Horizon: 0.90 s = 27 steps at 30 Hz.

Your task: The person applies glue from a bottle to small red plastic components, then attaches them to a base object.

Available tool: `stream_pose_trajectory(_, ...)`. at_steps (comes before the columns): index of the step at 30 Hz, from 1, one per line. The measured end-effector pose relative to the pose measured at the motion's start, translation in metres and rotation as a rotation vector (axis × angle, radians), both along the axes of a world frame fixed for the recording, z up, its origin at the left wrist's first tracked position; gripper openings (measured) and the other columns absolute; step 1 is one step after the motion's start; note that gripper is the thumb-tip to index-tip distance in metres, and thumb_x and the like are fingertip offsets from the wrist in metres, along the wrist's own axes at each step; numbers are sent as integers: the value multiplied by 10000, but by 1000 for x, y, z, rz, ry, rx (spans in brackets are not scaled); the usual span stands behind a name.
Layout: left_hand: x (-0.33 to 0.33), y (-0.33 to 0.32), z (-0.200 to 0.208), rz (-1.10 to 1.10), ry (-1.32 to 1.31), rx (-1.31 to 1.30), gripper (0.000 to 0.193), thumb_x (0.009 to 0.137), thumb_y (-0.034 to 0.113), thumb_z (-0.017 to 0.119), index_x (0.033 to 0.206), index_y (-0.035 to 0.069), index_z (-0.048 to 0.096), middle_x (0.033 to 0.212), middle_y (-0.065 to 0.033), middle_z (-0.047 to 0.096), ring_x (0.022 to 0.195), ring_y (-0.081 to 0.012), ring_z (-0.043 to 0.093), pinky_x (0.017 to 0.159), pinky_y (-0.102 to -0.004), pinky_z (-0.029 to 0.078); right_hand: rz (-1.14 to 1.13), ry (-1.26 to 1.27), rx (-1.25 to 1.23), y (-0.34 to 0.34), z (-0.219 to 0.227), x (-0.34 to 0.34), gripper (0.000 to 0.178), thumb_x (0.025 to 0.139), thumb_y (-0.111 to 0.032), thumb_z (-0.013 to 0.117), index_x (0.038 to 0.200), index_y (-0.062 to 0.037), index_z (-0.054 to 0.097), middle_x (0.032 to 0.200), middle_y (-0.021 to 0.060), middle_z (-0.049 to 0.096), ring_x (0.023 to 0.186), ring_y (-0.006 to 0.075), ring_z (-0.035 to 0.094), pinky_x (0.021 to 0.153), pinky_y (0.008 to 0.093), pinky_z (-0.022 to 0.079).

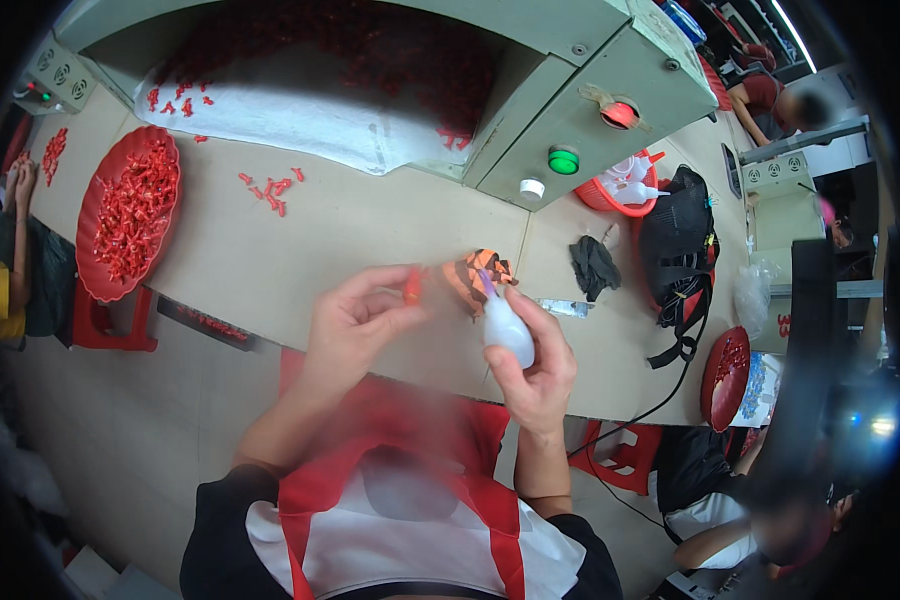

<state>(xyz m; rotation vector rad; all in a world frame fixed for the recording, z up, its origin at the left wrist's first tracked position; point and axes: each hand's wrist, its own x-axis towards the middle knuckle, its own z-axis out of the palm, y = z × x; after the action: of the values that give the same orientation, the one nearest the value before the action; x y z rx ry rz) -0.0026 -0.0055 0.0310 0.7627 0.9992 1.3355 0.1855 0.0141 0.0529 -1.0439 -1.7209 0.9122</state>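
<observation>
White bottle [510, 336] points lengthwise forward-left; red piece [412, 288] runs perhaps fore-and-aft.

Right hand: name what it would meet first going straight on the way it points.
Probably the orange-and-dark striped bundle, which the purple nozzle of the held white bottle overlaps in view; the right hand might pass above it, since depth is unclear.

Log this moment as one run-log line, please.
left hand: pinches small red piece; right hand: grips white squeeze bottle; nozzle: apart from piece; table: red tray, red pieces
</observation>
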Motion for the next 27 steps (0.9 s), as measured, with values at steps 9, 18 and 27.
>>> stream_pose_trajectory(9,2,-5,5,131,123,114,304,776,-100,584,1074,-66,536,970,-90,555,843,-146,609,712,-240,518,-8,-15,351,-11,9,-13,302,669,-92,635,921,48,546,626,91,541,489,133,488,455,236,384)
stream_pose_trajectory(18,3,-7,8,126,131,154,291,774,-107,581,1059,-68,534,963,-92,553,850,-160,612,718,-250,525,-19,-144,486,-11,15,-20,314,584,-17,607,891,29,561,564,59,500,406,144,436,406,225,353)
stream_pose_trajectory(27,3,-7,8,122,133,134,292,772,-104,588,1056,-66,534,963,-85,558,855,-157,609,729,-248,526,-35,-145,489,-10,14,-21,309,575,-12,597,880,29,567,557,57,501,405,145,438,408,224,352)
